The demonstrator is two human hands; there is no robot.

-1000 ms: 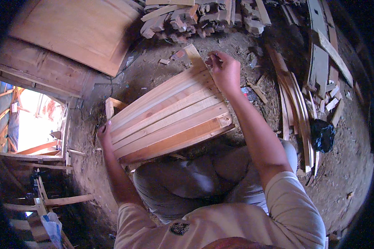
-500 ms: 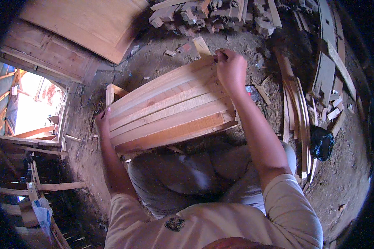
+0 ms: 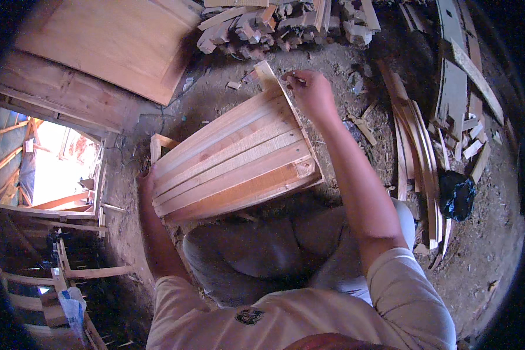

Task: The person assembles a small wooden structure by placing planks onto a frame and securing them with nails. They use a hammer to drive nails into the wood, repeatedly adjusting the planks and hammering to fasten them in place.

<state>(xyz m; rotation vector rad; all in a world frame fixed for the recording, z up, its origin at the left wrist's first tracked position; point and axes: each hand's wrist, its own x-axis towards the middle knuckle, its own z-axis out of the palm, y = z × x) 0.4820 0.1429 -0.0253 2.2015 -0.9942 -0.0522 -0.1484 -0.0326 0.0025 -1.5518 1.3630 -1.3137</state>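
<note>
A slatted wooden frame (image 3: 233, 149) of pale boards lies tilted in front of my knees. Its right end bears a narrow edge piece with small dark marks, and short wooden pieces stick out at its far side. My left hand (image 3: 147, 178) grips the left end, its fingers partly hidden behind the boards. Just off the far right corner is my right hand (image 3: 312, 96), its fingers curled in toward the thumb. Whatever may be between those fingers is too small to make out.
Stacked timber offcuts (image 3: 274, 26) lie at the back. Long thin strips (image 3: 417, 163) and a black plastic bag (image 3: 456, 195) are on the right. A large wooden panel (image 3: 111, 44) leans at the far left, above a bright opening (image 3: 61, 166). Scraps litter the dirt floor.
My right hand has come off the frame's far right corner, leaving that end exposed. The frame has shifted and turned slightly, while my left hand stays at its left end.
</note>
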